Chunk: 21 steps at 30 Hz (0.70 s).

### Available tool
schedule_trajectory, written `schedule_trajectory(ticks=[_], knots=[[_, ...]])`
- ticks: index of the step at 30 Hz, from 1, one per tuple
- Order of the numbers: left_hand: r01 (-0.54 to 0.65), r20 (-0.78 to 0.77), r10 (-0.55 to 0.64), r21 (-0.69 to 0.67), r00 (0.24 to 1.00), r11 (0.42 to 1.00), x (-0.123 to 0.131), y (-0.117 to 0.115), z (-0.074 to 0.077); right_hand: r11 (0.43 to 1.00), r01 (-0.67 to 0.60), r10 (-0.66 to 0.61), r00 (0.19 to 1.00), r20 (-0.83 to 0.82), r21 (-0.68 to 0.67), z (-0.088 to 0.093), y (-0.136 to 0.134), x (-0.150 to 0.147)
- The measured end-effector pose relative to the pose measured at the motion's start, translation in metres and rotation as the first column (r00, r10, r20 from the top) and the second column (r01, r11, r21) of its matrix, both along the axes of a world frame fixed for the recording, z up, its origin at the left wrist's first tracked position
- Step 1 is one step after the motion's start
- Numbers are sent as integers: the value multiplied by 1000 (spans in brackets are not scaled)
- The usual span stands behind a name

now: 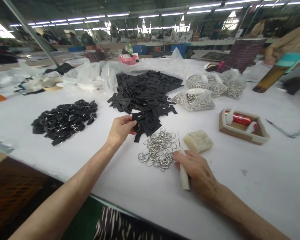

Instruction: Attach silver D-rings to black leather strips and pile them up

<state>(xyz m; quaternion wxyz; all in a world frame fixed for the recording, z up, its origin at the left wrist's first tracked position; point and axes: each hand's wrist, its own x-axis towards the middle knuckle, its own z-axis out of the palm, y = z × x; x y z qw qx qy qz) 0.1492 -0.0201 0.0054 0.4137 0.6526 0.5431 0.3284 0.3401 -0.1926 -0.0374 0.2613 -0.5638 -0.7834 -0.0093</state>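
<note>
My left hand [122, 129] pinches a black fabric strip [134, 117] at the near edge of a big heap of black strips [150, 90]. In my right hand [198, 168] lies an awl [183, 173] with a pale wrapped handle, its thin metal tip pointing away from me. The fingers of that hand reach the right side of a small pile of metal D-rings [157, 150]. A yellowish wax-like block [198, 140] sits just beyond my right hand. Off to the left is a pile of black strips with rings attached [65, 118].
Clear bags of metal rings [200, 100] lie behind the D-ring pile. At right are a cardboard tray [245, 135] with a red cylinder, thin scissors-like metal tool [287, 129] and a bottle [277, 71]. Plastic bags [87, 75] cover the back left. Another person's arm shows far right.
</note>
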Motion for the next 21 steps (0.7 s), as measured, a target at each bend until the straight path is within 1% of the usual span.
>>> schedule_trajectory(ticks=[1,2,4,5,7,9,11,13,15,17,19,21], knots=[[29,84,-25,-42,996,999,6,-7,4,999,-42,42,999,4,28,-1,2,-3],[70,203,-48,-103,978,992,13,-13,7,995,-85,85,996,13,52,-2,4,-6],[170,404,-78,-199,911,965,29,-24,11,985,-153,150,988,46,73,-4,8,-10],[206,471,-81,-220,878,954,37,-28,11,982,-177,172,982,74,72,-5,9,-12],[251,544,-76,-254,836,934,49,-34,7,976,-200,187,974,130,91,-7,11,-15],[276,581,-43,-319,813,906,56,-38,-1,966,-216,194,968,158,143,-7,11,-16],[298,593,-22,-371,805,879,57,-40,-12,958,-224,200,969,145,181,-6,10,-15],[329,596,-41,-383,802,863,54,-40,-20,958,-220,204,973,103,184,-3,10,-13],[374,598,-84,-379,797,846,49,-42,-23,964,-188,187,982,22,190,-1,9,-10],[422,602,-130,-374,788,826,46,-44,-21,975,-116,134,987,-84,189,0,7,-5],[468,610,-171,-368,774,804,45,-46,-17,986,9,26,979,-202,169,1,6,-2],[499,617,-197,-367,762,785,45,-49,-14,982,137,-86,937,-338,129,4,5,1]])
